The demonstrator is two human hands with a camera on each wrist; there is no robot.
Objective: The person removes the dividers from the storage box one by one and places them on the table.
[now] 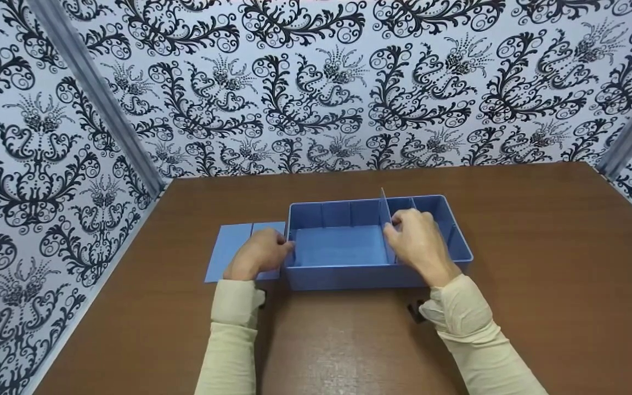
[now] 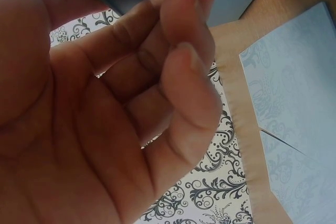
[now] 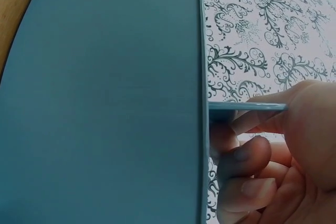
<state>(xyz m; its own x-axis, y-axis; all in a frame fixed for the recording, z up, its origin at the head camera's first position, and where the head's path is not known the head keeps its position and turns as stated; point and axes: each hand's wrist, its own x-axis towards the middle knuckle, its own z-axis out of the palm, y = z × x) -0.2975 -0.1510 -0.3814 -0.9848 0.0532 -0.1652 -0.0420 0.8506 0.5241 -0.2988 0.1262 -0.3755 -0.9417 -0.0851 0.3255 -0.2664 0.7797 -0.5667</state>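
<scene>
A long blue plastic box [image 1: 349,278] sits on the table, its right part split by thin upright partitions. My right hand [image 1: 420,241] pinches a blue divider [image 1: 384,208] that stands across the box, its far top corner rising above the back rim. In the right wrist view the divider's edge [image 3: 260,106] runs between thumb and curled fingers, beside the box's front wall [image 3: 105,98]. At the box's left end, my left hand [image 1: 261,253] holds the side wall by its rim; curled fingers [image 2: 189,82] show in the left wrist view.
Flat blue panels [image 1: 232,244] lie on the brown table [image 1: 338,340] just left of the box, partly under the left hand. Behind the table stands a wall with black scroll patterns [image 1: 316,88], and another patterned wall [image 1: 30,175] runs along the left.
</scene>
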